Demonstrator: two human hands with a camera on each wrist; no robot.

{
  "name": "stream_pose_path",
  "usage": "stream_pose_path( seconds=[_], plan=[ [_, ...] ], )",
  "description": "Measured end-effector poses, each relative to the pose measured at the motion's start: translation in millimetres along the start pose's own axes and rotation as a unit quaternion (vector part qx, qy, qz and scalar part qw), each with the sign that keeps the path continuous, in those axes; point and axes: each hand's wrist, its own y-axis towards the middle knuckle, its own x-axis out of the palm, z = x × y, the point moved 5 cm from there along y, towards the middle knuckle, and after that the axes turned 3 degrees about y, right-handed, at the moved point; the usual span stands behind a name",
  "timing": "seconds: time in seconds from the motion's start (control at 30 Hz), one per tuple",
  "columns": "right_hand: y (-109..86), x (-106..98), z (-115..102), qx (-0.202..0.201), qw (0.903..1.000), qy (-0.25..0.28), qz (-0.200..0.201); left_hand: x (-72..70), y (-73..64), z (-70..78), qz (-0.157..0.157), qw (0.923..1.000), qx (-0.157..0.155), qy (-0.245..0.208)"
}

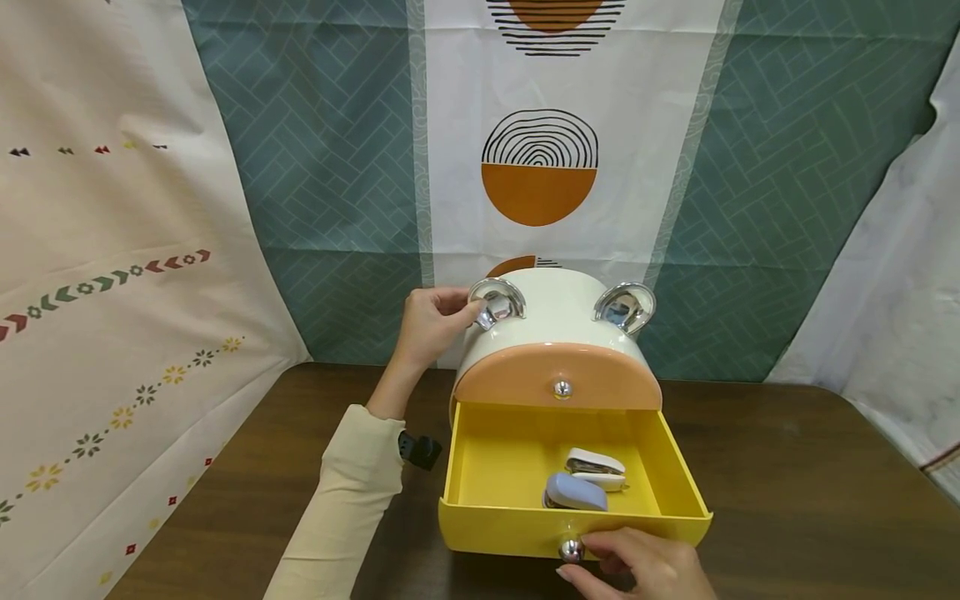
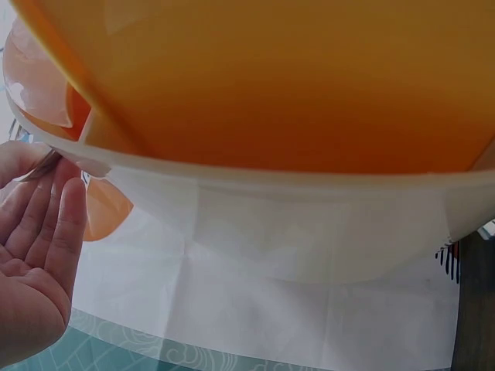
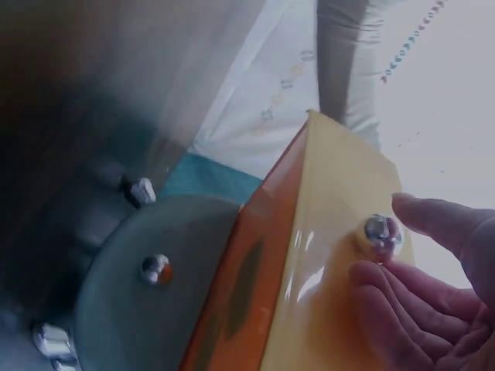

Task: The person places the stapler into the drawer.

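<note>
A rounded white storage box (image 1: 558, 312) with two shiny silver ears stands on the table. My left hand (image 1: 437, 323) grips the left silver ear (image 1: 498, 302), thumb in front and fingers behind; the left wrist view shows this hand (image 2: 39, 247) at the box's edge. The yellow drawer (image 1: 487, 529) is pulled out at the front. My right hand (image 1: 648, 567) has thumb and fingers around its silver knob (image 1: 571, 549), seen closer in the right wrist view as a round knob (image 3: 380, 236). Inside lie a lavender stapler (image 1: 576, 492) and a white stapler (image 1: 597, 468).
Above the yellow drawer is a closed orange drawer front (image 1: 510, 379) with its own silver knob (image 1: 562, 389). The right silver ear (image 1: 626, 307) is untouched. A brown wooden table (image 1: 787, 483) bears the box, and patterned cloth (image 1: 322, 167) hangs behind it.
</note>
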Motion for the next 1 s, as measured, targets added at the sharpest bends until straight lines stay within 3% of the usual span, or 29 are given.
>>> stream_pose_path(
  seconds=[0.13, 0.5, 0.8, 1.0],
  plan=[
    [1.6, 1, -5, -0.017, 0.9987, -0.041, 0.024, 0.4, 0.1, 0.2, -0.001, 1.0, -0.002, 0.0],
    [7.2, 9, -7, -0.056, 0.995, -0.069, 0.046, -0.5, -0.2, 0.7, -0.001, 1.0, -0.005, -0.005],
    [16.1, 19, 11, -0.06, 0.9922, -0.105, 0.031, 0.9, -0.5, -1.0, -0.012, 0.9998, -0.008, -0.015],
    [26.7, 24, 26, -0.06, 0.989, -0.128, 0.045, 0.5, 0.4, -0.1, -0.013, 0.9998, -0.009, -0.01]
  ],
)
